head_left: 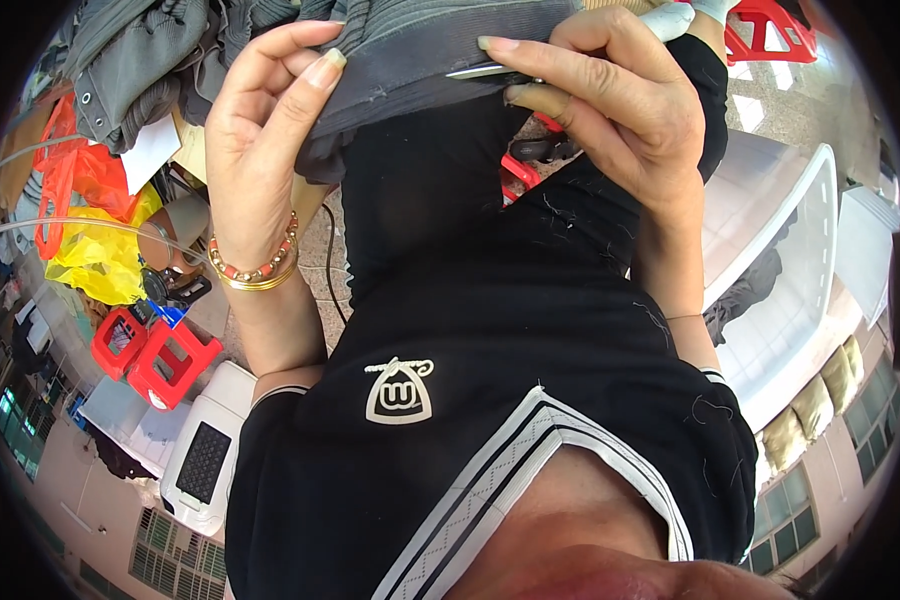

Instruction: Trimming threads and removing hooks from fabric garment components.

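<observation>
A dark grey garment (pixel 400 85) with a flat band and ribbed folds lies across my lap at the top of the view. My left hand (pixel 270 115) grips the band's left end, thumb on the near side and fingers curled above. From between the thumb and fingers of my right hand (pixel 630 95) a thin, shiny pointed metal blade (pixel 478 71) sticks out leftward along the band's lower edge. Its handle is hidden in the grip, so the exact kind of tool does not show.
More grey garments (pixel 140 70) are heaped at the upper left. Below them lie red and yellow plastic bags (pixel 100 255) and a red plastic stool (pixel 173 365). A large whitish plastic bin (pixel 785 290) with dark cloth inside stands to the right. Another red plastic piece (pixel 770 30) shows at the upper right.
</observation>
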`<act>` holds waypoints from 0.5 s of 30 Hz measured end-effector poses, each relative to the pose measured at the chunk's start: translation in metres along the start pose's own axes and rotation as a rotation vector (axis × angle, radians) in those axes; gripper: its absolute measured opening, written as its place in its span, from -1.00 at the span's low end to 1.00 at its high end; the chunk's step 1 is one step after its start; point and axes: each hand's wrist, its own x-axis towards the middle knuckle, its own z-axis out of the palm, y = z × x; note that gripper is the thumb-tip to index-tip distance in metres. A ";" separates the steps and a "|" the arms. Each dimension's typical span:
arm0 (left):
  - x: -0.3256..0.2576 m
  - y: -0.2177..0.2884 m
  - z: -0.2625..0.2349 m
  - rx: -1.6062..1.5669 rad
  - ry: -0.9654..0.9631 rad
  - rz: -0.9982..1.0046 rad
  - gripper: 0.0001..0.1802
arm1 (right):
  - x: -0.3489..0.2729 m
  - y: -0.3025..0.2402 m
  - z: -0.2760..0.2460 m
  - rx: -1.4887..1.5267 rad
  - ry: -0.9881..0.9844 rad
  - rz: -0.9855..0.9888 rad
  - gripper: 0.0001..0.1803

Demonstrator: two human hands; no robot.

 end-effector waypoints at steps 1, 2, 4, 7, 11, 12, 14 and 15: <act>-0.001 0.000 -0.001 -0.006 0.000 -0.019 -0.71 | -0.001 0.001 0.000 0.006 0.002 0.004 -0.56; -0.002 0.000 -0.002 -0.006 0.003 -0.018 -0.71 | -0.001 0.002 0.000 0.006 0.001 0.001 -0.56; -0.005 0.000 -0.004 -0.028 0.011 -0.048 -0.71 | -0.001 0.003 0.000 0.029 0.015 0.010 -0.56; -0.008 -0.003 -0.011 -0.127 0.024 -0.092 -0.70 | -0.003 0.005 0.003 0.149 0.096 0.033 -0.57; -0.014 0.004 -0.014 -0.157 0.062 -0.173 -0.72 | 0.002 0.003 0.006 0.177 0.165 0.093 -0.64; -0.016 0.000 -0.022 -0.176 -0.001 -0.197 -0.74 | 0.002 0.008 0.010 0.183 0.164 0.087 -0.64; -0.018 0.001 -0.023 -0.178 -0.052 -0.166 -0.81 | -0.006 0.026 0.020 0.086 0.166 0.071 -0.79; -0.016 0.003 -0.021 -0.176 -0.054 -0.161 -0.81 | -0.014 0.032 0.016 0.287 0.100 0.216 -0.71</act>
